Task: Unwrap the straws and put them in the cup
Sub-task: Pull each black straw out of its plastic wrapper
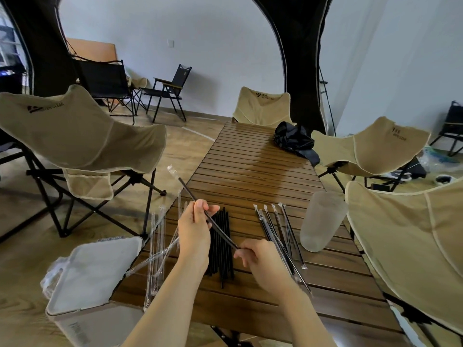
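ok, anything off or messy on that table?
Yes. Unwrapped straws lie heaped on the table, none showing in the cup. Empty wrappers litter the table's left edge, some crossed and overhanging. Nothing spilled or broken.

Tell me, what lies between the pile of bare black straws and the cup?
A fan of wrapped straws lies on the table between the bare straws and the cup, as the head view shows.

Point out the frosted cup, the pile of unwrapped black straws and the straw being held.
frosted cup [322, 221], head view, middle of its wall.
pile of unwrapped black straws [223, 261], head view, middle of the pile.
held straw [187, 189], head view, its far upper stretch.
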`<state>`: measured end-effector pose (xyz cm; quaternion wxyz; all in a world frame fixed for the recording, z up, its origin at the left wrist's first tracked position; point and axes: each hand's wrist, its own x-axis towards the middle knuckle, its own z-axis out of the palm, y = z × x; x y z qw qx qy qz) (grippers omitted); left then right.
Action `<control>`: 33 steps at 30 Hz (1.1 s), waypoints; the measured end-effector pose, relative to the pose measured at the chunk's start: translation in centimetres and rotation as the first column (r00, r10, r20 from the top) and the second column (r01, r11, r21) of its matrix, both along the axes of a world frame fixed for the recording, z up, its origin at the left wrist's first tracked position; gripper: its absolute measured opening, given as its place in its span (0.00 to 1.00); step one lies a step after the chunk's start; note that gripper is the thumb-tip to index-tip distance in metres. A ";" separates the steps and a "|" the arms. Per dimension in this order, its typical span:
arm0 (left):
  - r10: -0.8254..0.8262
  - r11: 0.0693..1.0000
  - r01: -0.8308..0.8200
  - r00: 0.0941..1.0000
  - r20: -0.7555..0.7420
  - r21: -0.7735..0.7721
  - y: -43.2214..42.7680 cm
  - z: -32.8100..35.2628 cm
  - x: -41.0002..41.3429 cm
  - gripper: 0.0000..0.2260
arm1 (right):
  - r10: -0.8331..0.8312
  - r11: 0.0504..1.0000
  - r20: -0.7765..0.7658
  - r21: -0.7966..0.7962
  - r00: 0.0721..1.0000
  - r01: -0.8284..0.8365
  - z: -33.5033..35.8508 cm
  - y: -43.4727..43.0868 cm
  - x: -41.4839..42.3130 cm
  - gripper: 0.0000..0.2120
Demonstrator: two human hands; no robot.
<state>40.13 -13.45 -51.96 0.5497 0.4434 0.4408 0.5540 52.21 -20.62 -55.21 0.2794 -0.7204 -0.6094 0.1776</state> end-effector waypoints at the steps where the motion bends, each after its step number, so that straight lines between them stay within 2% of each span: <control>1: -0.003 1.000 0.003 1.000 0.008 -0.020 -0.1 0.0 0.1 0.13 | -0.020 1.000 -0.014 0.012 1.000 0.021 0.1 0.0 0.1 0.14; 3: -0.019 0.996 0.023 0.998 0.054 -0.088 -0.2 -0.2 0.0 0.12 | -0.072 0.994 -0.057 0.074 0.996 0.076 0.7 -0.1 0.3 0.08; 6: -0.045 0.983 0.069 0.989 0.139 -0.172 -0.2 -0.5 -0.5 0.12 | -0.059 0.982 -0.027 0.177 0.998 0.063 1.7 -0.1 0.9 0.07; 9: 0.029 0.980 0.014 0.977 0.210 -0.199 0.3 -0.2 -1.7 0.12 | -0.026 0.987 0.024 0.159 0.999 0.021 2.0 -0.3 1.2 0.08; 13: 0.118 0.974 -0.050 0.945 0.306 -0.220 1.0 0.3 -2.9 0.13 | -0.022 0.992 0.008 0.122 1.000 0.021 1.8 -0.4 1.4 0.09; 22: 0.096 0.974 -0.031 0.954 0.284 -0.226 -0.4 0.6 -0.5 0.13 | -0.030 0.985 0.118 0.171 0.993 0.010 1.6 -0.3 1.1 0.08; 28: 0.094 0.971 -0.009 0.933 0.348 -0.240 -1.1 0.4 0.2 0.15 | -0.050 0.979 0.081 0.200 0.995 0.032 2.2 -0.4 0.8 0.08; 33: 0.020 0.979 0.052 0.939 0.344 -0.199 -1.8 0.6 1.1 0.14 | 0.001 0.995 0.106 0.101 0.994 -0.012 2.0 -0.1 0.1 0.08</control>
